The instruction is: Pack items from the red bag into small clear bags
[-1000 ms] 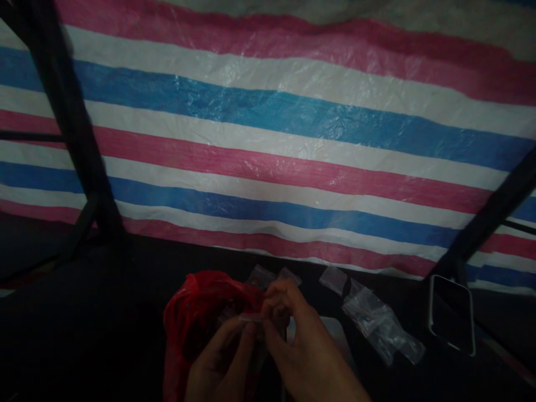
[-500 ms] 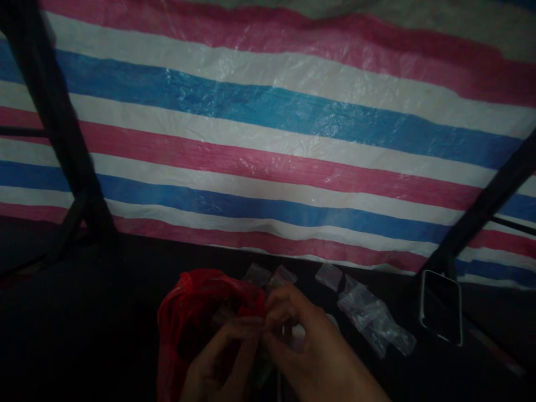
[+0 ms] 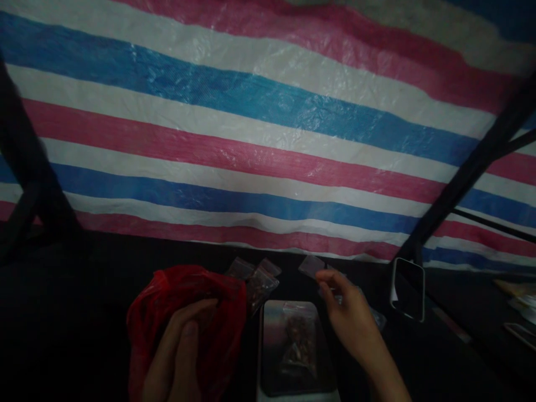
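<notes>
My left hand (image 3: 180, 352) is over the mouth of a red plastic bag (image 3: 144, 312), fingers stretched out and nothing seen in them. Right of it, a small clear zip bag (image 3: 299, 340) with brownish pieces lies on the dark flat top of what looks like a small scale (image 3: 272, 371). My right hand (image 3: 345, 310) is over the clear plastic bags at the back right, its thumb and forefinger slightly apart. Part of those clear bags (image 3: 310, 266) is hidden behind this hand. Several filled zip bags (image 3: 260, 286) lie behind the scale.
A phone (image 3: 408, 289) leans by a dark frame leg on the right. Behind the dark table (image 3: 104, 262) hangs a striped red, white and blue plastic sheet (image 3: 251, 151). More items (image 3: 523, 307), hard to make out, lie at the far right edge.
My hands were together before the red bag and have parted; the right has moved right to the clear bags. A filled zip bag now shows on the scale. The view has shifted right.
</notes>
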Demonstrator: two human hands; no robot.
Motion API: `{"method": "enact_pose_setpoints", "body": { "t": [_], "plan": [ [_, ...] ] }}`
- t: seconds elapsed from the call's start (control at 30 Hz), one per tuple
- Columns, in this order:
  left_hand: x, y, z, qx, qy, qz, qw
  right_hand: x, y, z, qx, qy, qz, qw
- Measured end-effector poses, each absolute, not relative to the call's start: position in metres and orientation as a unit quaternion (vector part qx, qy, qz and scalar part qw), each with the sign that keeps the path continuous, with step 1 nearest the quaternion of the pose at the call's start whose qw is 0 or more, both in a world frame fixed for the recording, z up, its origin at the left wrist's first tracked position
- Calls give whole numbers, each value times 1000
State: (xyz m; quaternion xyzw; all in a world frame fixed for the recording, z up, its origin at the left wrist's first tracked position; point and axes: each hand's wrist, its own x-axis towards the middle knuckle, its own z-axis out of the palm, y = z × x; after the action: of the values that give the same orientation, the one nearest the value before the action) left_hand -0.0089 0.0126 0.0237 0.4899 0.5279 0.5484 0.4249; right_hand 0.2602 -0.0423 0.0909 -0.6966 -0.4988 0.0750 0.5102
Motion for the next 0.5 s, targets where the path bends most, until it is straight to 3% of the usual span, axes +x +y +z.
{"method": "enact_pose_setpoints", "body": {
  "t": [0.3,0.5],
  "plan": [
    [-8,6,33,495,525,569,393,260,-43,104,-689,-461,36,559],
    [-5,7,40,506,549,579,327,255,-43,109,-692,-470,47,546]
  ]
}}
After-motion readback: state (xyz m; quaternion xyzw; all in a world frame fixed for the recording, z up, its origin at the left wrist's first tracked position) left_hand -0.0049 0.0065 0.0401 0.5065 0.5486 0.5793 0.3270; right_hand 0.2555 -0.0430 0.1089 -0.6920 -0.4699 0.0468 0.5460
